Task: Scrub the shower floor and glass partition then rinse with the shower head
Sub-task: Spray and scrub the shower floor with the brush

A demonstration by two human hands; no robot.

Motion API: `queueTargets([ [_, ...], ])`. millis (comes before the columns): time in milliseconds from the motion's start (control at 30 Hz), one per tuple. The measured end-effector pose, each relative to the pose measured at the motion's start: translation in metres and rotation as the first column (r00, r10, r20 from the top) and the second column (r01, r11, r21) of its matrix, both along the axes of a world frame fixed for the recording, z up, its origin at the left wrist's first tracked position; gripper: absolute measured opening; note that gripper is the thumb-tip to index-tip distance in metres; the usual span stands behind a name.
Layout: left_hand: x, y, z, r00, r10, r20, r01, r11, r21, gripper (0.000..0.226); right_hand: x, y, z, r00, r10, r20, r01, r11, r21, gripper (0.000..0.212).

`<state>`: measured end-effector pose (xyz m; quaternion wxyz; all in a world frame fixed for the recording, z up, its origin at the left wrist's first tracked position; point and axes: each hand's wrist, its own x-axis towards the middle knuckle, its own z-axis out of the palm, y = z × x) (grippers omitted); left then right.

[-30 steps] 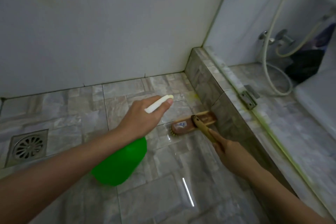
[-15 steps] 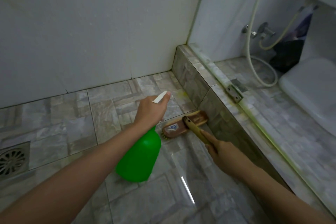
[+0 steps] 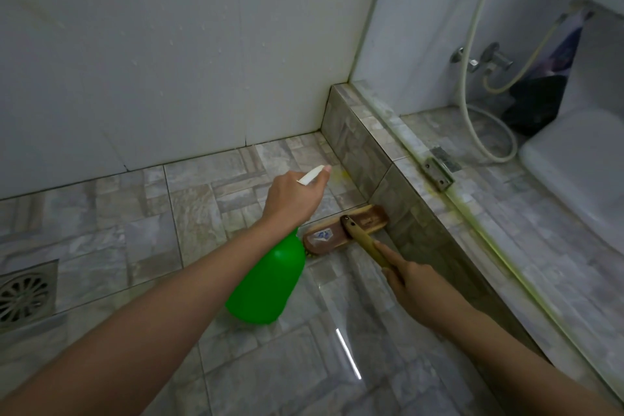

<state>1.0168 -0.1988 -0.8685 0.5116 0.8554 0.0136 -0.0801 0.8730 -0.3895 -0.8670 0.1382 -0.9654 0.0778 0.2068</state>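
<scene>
The brush [image 3: 344, 233] lies bristles-down on the shower floor [image 3: 202, 213], one end at the foot of the tiled curb [image 3: 358, 145], probably to scrub that edge. The right hand [image 3: 415, 287] grips its handle, forefinger laid along it. The left hand [image 3: 292, 196] grips a green spray bottle [image 3: 270, 284], nozzle aimed at a yellowish patch [image 3: 337, 174] in the corner.

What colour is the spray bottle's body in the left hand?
Bright green, with a white nozzle; the spray bottle shows best in the head view.
</scene>
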Motion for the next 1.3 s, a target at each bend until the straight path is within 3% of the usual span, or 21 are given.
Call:
queueTargets([
  [500,0.007,-0.001,0.004,0.997,-0.064,-0.053,0.067,0.995,0.069,0.06,0.003,0.0,0.001,1.0,0.0,-0.017,0.0,1.0,-0.016,0.054],
  [633,0.007,-0.004,0.013,0.999,-0.018,-0.036,0.022,0.994,0.104,0.057,0.001,0.0,0.001,1.0,0.002,-0.001,-0.002,1.0,-0.006,0.054],
  [800,0.01,-0.003,0.012,0.992,-0.078,-0.099,0.08,0.997,0.014,0.063,0.003,0.0,0.0,1.0,0.007,-0.017,-0.007,1.0,-0.018,0.054],
  [900,0.007,0.002,0.017,0.998,-0.015,-0.053,0.018,0.999,0.046,0.061,0.011,0.006,0.0,0.999,0.028,-0.033,-0.029,0.999,-0.025,0.057],
  [1133,-0.018,0.067,0.026,0.983,0.174,-0.055,-0.181,0.96,-0.212,0.046,0.027,0.029,-0.009,1.0,-0.012,0.011,0.013,0.994,-0.104,0.064],
  [1300,-0.04,0.106,0.035,0.97,0.24,0.041,-0.219,0.932,-0.289,0.039,0.11,0.047,-0.013,0.986,0.13,0.103,-0.119,0.987,-0.103,0.066],
])
